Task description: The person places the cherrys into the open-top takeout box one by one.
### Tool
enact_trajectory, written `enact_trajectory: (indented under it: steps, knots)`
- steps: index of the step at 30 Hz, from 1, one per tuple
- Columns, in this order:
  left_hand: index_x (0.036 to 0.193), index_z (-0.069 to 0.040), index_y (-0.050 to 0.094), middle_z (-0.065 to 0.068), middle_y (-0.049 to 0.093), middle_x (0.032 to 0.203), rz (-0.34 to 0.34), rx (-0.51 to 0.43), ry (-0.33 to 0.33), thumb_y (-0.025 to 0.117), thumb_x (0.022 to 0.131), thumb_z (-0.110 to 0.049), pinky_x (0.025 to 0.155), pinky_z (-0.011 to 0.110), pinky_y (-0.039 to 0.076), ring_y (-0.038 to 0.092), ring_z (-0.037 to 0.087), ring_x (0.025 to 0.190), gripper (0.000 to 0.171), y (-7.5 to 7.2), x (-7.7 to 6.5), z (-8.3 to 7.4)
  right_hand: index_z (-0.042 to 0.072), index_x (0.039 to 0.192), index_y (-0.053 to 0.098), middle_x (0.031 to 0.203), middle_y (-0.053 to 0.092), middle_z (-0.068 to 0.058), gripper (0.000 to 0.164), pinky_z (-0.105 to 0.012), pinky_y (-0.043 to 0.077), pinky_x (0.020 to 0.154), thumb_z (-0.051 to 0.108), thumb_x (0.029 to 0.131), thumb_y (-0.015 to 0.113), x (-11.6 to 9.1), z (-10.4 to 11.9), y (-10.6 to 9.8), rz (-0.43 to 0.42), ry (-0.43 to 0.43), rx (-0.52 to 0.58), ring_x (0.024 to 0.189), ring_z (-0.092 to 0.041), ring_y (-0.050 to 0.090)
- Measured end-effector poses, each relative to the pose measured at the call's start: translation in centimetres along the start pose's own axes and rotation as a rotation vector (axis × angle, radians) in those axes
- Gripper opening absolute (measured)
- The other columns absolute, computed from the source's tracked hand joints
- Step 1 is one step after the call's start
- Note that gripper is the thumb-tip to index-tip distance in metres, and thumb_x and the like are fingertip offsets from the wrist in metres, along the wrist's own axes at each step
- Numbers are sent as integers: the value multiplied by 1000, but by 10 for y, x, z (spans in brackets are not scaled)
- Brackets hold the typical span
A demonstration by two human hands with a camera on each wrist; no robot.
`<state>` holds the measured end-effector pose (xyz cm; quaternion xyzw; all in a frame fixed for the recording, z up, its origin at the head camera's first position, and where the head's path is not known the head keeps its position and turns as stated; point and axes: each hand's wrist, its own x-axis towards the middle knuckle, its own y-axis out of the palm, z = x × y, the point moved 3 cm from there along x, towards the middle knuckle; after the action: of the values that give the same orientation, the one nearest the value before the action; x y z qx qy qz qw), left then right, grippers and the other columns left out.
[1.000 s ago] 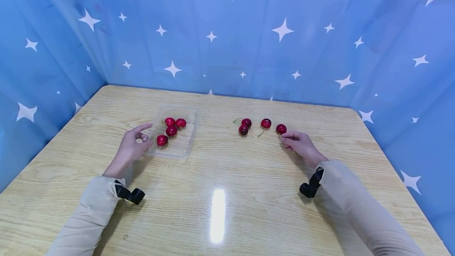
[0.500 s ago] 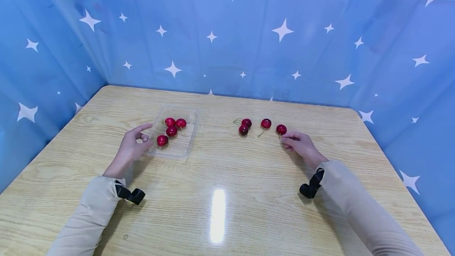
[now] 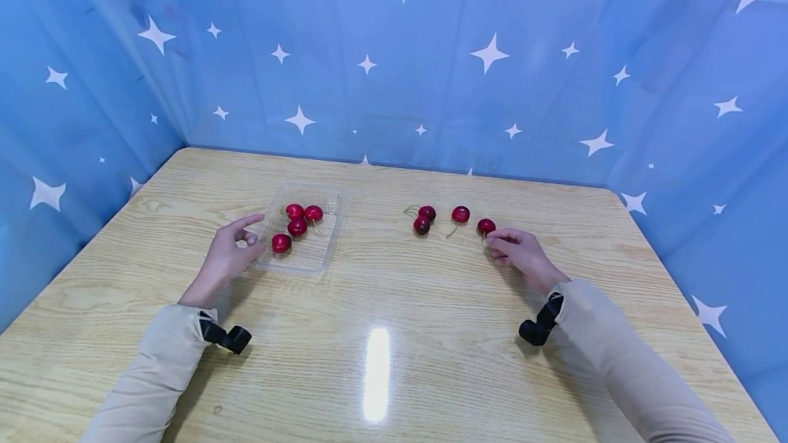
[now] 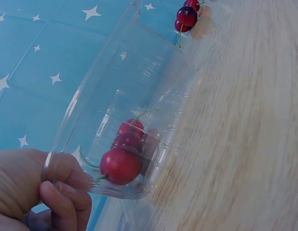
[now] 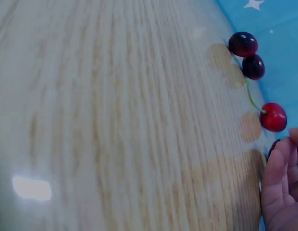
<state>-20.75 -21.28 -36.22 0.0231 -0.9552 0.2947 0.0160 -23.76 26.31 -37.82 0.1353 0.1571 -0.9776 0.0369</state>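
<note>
At the left, my left hand [image 3: 230, 251] holds the side rim of a clear plastic container [image 3: 320, 262], thumb and fingers at the edge. Several red cherries [image 3: 297, 227] lie in it, some with green stems. In the left wrist view, part of the hand [image 4: 57, 187] shows through the plastic. On the right, my right hand [image 3: 520, 251] pinches the stem of a dark red cherry [image 3: 486, 226], the rightmost in the row. In the right wrist view the fingers [image 5: 278, 173] mostly hide this cherry.
Left of the pinched cherry, a single cherry [image 3: 460, 214] lies with its stem towards me. Farther left, two dark cherries [image 3: 421, 225] sit together. The wooden table [image 3: 308, 347] ends at a blue star-patterned curtain [image 3: 394, 87] along the back and sides.
The pinched cherry has shifted slightly towards me and to the left with my right fingertips. My left hand and the container stay in place.
</note>
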Motion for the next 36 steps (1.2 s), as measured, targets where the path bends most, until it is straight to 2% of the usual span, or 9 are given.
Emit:
enact_trajectory:
  steps: [12, 18, 27, 36]
  knots:
    - [129, 0, 42, 7, 44, 76, 1, -9, 1, 53, 77, 2, 42, 22, 33, 36, 8, 49, 53, 0, 0, 1, -1, 114, 50, 98, 53, -6, 39, -25, 48, 72, 27, 87, 54, -5, 8, 5, -12, -23, 8, 78, -11, 54]
    - [128, 1, 43, 6, 43, 75, -1, -5, 8, 53, 77, 2, 42, 22, 33, 36, 8, 49, 52, -1, -1, 1, -1, 114, 50, 97, 54, -8, 40, -26, 47, 71, 27, 87, 55, -7, 14, 7, -11, -34, 26, 77, -13, 53]
    - [128, 1, 42, 6, 43, 75, 4, -17, 5, 53, 77, 3, 42, 21, 35, 38, 7, 48, 53, 0, -1, 1, -1, 117, 50, 91, 56, -3, 44, -28, 46, 71, 30, 86, 55, -9, 21, 8, -13, -49, 5, 78, -15, 55]
    - [129, 1, 42, 6, 43, 74, 14, -18, 7, 52, 77, 3, 42, 21, 34, 37, 7, 47, 53, 0, 0, 0, -4, 121, 46, 91, 56, 0, 48, -34, 45, 79, 29, 87, 54, -11, 24, 8, -9, -83, 8, 79, -12, 54]
